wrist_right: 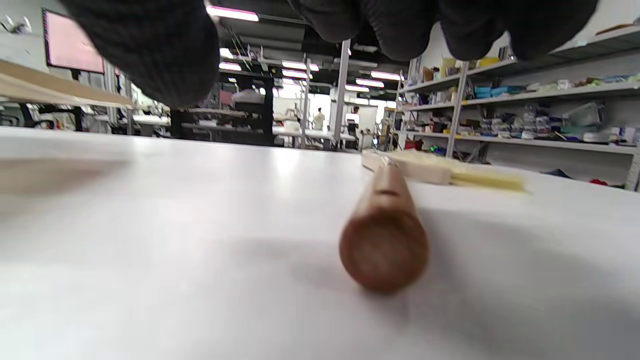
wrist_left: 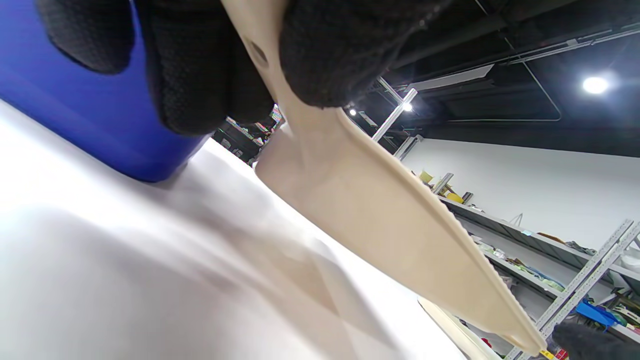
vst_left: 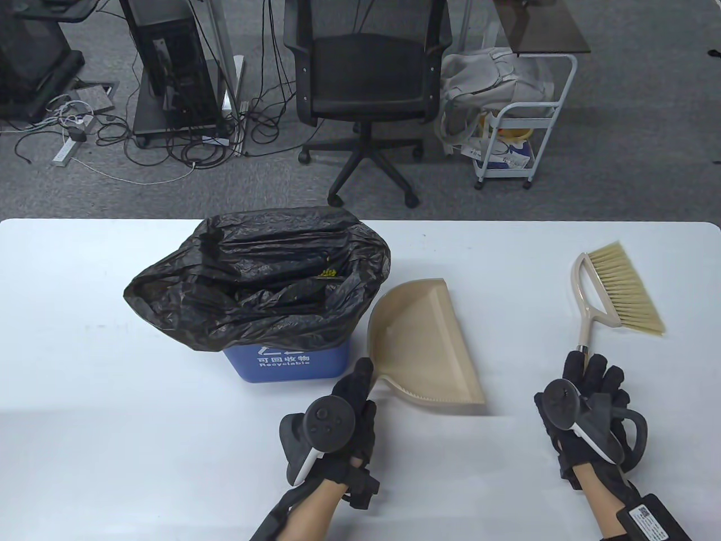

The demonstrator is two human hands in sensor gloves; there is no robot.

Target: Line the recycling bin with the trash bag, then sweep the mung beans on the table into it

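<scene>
Left hand [vst_left: 338, 417] grips the beige dustpan [vst_left: 422, 344] by its handle, pan tilted up just beside the blue recycling bin [vst_left: 284, 366]. Right hand [vst_left: 588, 411] hovers over the brush [vst_left: 617, 290] handle's end, fingers relaxed and off it (the wrist view shows a clear gap), brush lying flat on the white table [vst_left: 112, 422]. The black trash bag [vst_left: 253, 282] lines the bin, spilling over its rim. A few mung beans [vst_left: 328, 273] show inside the bag.
</scene>
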